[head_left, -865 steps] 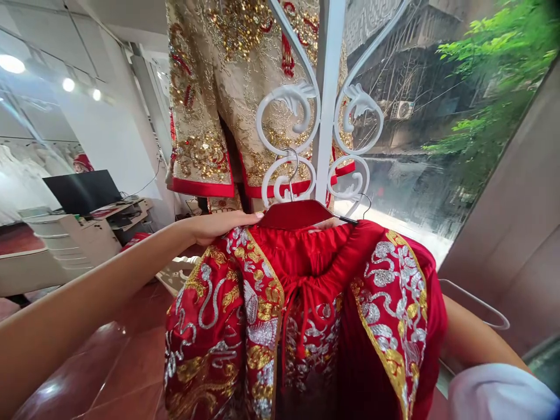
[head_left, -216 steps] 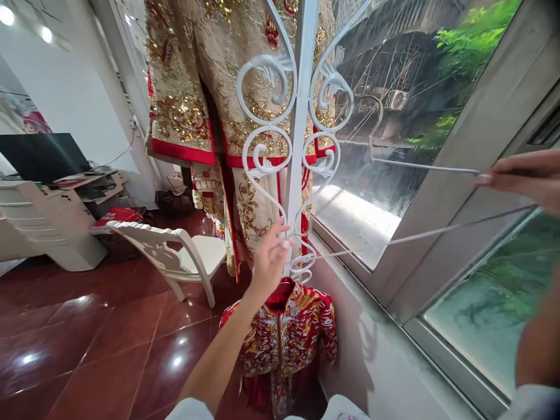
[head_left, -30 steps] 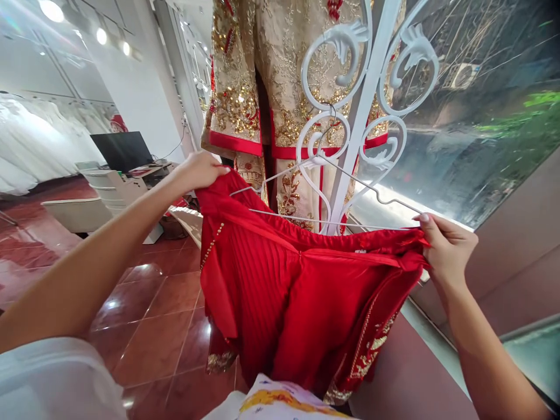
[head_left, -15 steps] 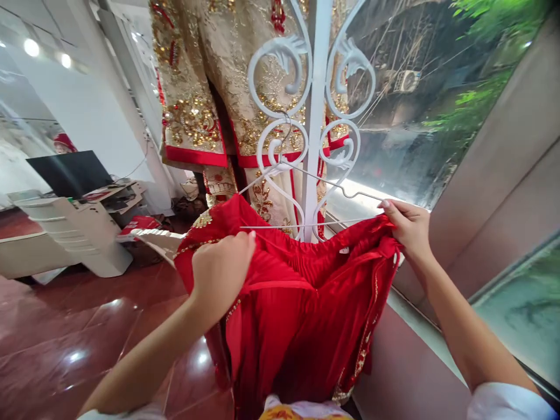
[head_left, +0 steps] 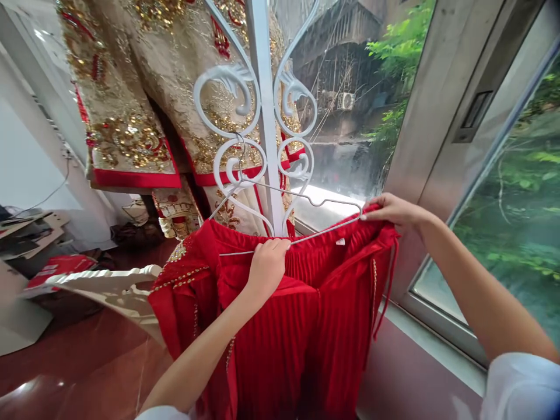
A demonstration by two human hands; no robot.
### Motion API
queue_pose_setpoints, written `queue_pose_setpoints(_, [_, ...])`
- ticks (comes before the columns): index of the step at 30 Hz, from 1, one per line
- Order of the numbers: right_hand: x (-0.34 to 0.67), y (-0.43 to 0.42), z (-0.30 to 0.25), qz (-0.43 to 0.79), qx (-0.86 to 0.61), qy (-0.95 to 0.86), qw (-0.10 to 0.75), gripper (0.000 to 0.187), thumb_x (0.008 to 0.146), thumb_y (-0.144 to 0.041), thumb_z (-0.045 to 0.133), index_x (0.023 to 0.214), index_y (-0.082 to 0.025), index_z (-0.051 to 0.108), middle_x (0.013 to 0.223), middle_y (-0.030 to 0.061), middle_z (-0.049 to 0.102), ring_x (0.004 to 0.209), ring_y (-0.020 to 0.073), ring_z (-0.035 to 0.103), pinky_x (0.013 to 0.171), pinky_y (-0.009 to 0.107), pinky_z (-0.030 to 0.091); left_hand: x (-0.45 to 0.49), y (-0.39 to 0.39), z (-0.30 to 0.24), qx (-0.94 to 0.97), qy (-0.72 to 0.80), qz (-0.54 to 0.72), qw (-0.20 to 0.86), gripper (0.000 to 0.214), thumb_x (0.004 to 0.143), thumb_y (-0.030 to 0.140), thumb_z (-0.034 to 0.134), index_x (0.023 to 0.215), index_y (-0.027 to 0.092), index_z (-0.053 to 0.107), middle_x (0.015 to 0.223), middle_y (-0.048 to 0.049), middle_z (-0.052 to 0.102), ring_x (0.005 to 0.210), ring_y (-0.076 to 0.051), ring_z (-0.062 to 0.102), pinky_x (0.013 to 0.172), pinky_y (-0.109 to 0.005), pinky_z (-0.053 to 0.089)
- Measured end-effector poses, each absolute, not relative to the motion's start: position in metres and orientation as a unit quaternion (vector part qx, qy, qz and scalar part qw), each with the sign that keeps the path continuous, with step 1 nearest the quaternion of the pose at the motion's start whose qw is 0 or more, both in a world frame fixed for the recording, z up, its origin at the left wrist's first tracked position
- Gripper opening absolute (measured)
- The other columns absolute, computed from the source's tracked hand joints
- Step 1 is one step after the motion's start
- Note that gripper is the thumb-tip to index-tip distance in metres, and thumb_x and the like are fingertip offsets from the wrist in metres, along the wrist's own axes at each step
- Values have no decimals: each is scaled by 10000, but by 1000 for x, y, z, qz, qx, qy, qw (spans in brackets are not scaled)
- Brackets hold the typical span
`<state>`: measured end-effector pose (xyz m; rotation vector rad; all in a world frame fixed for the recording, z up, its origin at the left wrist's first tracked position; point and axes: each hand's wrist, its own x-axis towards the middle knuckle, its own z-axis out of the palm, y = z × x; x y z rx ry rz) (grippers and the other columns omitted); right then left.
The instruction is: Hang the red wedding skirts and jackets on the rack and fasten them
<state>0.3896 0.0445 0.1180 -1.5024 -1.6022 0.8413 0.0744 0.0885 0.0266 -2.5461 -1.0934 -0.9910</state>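
Observation:
A red pleated skirt (head_left: pixel 273 344) with an elastic waistband and gold beaded trim hangs in front of me on a wire hanger (head_left: pixel 335 202). The hanger's hook is caught on a scroll of the white metal rack (head_left: pixel 268 116). My left hand (head_left: pixel 270 263) is closed around the hanger's bottom bar, just over the front of the skirt. At the hanger's right corner, my right hand (head_left: pixel 387 209) pinches the waistband. The waistband's left side lies over the hanger's left shoulder. A red cord dangles below my right hand.
Behind the rack hangs a cream and gold embroidered garment (head_left: pixel 131 128) with red hems. A metal-framed window (head_left: pixel 437 157) stands at the right, above a sill. To the left are a pale carved furniture piece (head_left: pixel 105 286), a red box (head_left: pixel 59 269) and a tiled floor (head_left: pixel 105 356).
The view has turned to the right. My left hand has moved right along the hanger to its bottom bar. The waistband's right side now sits up at the hanger's right corner.

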Motion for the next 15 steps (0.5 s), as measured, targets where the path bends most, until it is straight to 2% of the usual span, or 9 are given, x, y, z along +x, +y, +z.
queue_pose_setpoints(3, [384,53,148,241,-595,-586,494,277,509,-299,788,651,-102,655,537,2,620,460,103,545,396,199,415,78,91,27,-861,-382,-315,114,238,902,137,379,925,182,612,842,-43,649,809,-200,565,714,-316,368])
queue_pose_setpoints(6, [364,53,190,112,-606,-595,517,259,611,-296,709,672,-52,643,582,-4,622,478,64,536,425,169,370,84,95,25,-858,-402,-292,131,236,890,118,388,925,186,611,847,-47,647,834,-208,572,740,-328,381])
queue_pose_setpoints(8, [343,44,216,13,-622,-605,496,364,739,-346,522,727,0,637,645,-4,618,545,52,547,476,190,342,87,98,25,-853,-415,-282,145,253,883,102,382,953,184,611,873,-59,649,860,-215,574,763,-339,391])
queue_pose_setpoints(10, [316,30,229,-98,-626,-616,469,448,772,-351,390,782,23,637,693,-3,610,644,76,566,523,233,338,90,98,28,-849,-427,-271,152,284,874,75,368,986,177,608,906,-74,650,882,-222,576,781,-352,402])
queue_pose_setpoints(11, [299,23,227,-163,-621,-620,451,415,770,-334,413,783,11,643,692,-2,607,677,93,569,548,246,349,90,97,31,-850,-431,-264,151,305,867,59,359,1006,173,604,919,-79,650,886,-225,577,784,-357,408])
queue_pose_setpoints(13, [264,13,204,-279,-607,-632,392,225,754,-234,531,744,-41,648,658,8,609,678,112,567,587,248,380,89,94,35,-856,-430,-247,145,340,854,32,344,1038,172,593,938,-81,649,882,-226,579,777,-360,421])
queue_pose_setpoints(14, [246,10,185,-310,-608,-645,342,121,751,-156,557,729,-70,640,638,17,611,645,117,560,589,250,389,88,91,37,-860,-428,-240,144,346,853,29,340,1043,172,591,935,-81,648,873,-227,580,768,-360,427])
queue_pose_setpoints(15, [230,9,162,-313,-617,-666,279,101,764,-92,528,739,-88,626,627,26,612,592,119,550,557,246,383,85,89,39,-863,-424,-235,145,339,855,36,339,1035,171,593,922,-81,647,860,-227,580,756,-359,434])
